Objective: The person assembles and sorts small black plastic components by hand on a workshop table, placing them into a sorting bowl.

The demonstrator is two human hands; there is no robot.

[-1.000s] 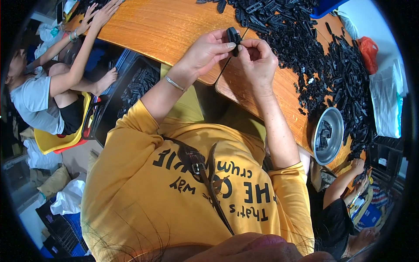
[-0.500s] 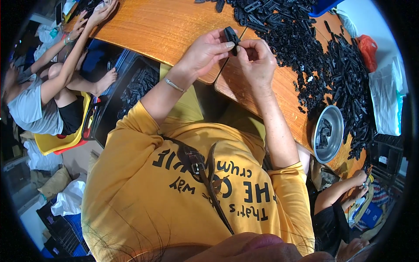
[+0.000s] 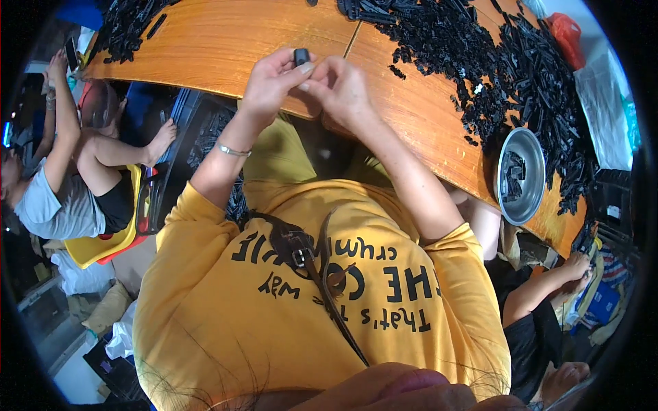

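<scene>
Above the near edge of the brown table (image 3: 226, 58), my two hands are together. A small black plastic piece (image 3: 301, 57) stands up between the thumb and fingers of my left hand (image 3: 269, 85), its lower part hidden by them. Right beside it my right hand (image 3: 345, 92) is closed in a pinch, its thumb and forefinger tips meeting near my left thumb. Whether these fingertips grip the same piece or something smaller is hidden. A large heap of small black plastic parts (image 3: 439, 41) lies beyond my right hand.
A steel bowl (image 3: 533, 156) with a few black parts stands at the table's right edge, beside longer black strips (image 3: 548, 103). A red bag (image 3: 566, 34) lies behind. Another heap (image 3: 127, 31) is far left. People sit left (image 3: 58, 198) and right (image 3: 538, 301). A dark bin (image 3: 205, 140) holds black parts.
In the picture, both hands have moved left and slightly nearer each other, and the view has shifted. The black piece is turned and shows less. The left person's arms have moved left.
</scene>
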